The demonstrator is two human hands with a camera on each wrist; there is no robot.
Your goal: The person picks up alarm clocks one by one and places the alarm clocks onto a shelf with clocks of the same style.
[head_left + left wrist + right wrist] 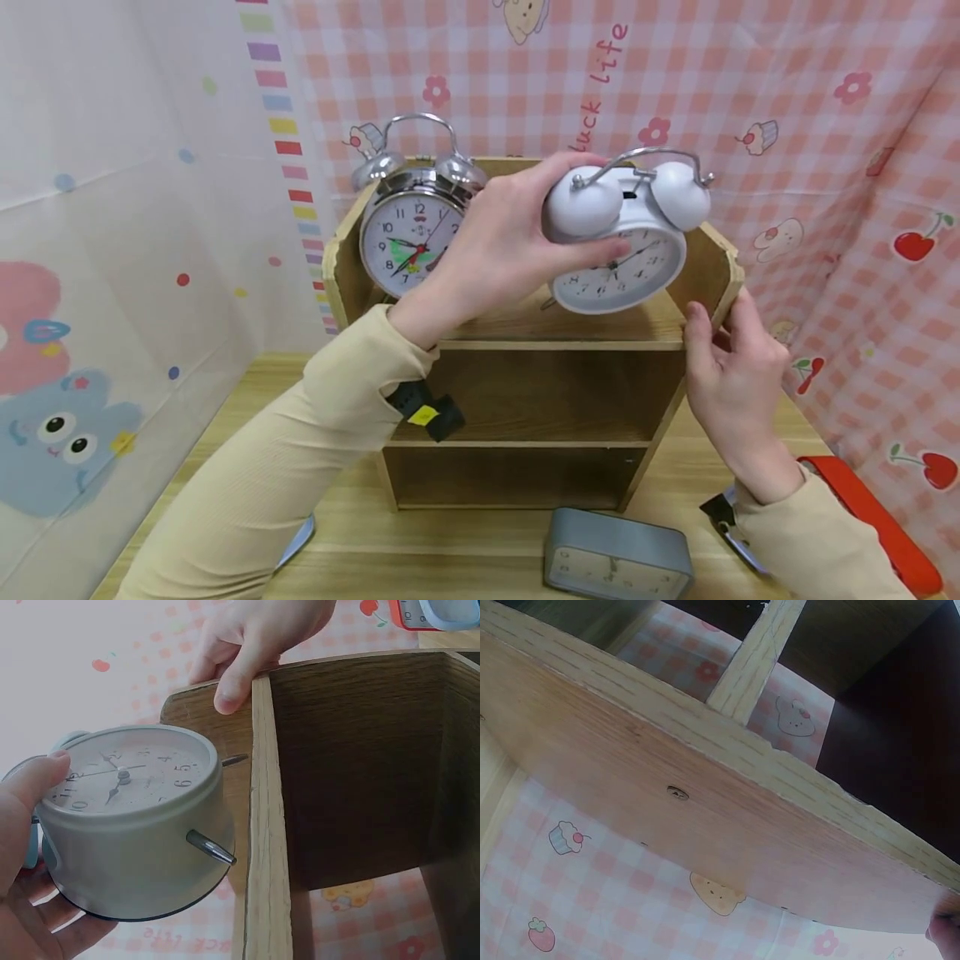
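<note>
My left hand (510,242) grips a white twin-bell alarm clock (667,267), its thumb across the dial. The clock is over the right part of the top shelf (487,325) of a small wooden shelf unit, tilted, with its face turned upward. In the left wrist view, the clock's two short metal legs (211,847) point toward the shelf board. My right hand (738,375) holds the unit's right side panel (708,267) by its front edge, thumb on the inner side. At left on the top shelf stands a silver twin-bell alarm clock (405,242), partly covered by my left hand.
A grey-blue rectangular clock (615,550) sits on the wooden table in front of the unit. A long red object (870,525) lies at right, partly behind my right sleeve. Checked cloth (750,75) hangs behind and to the right.
</note>
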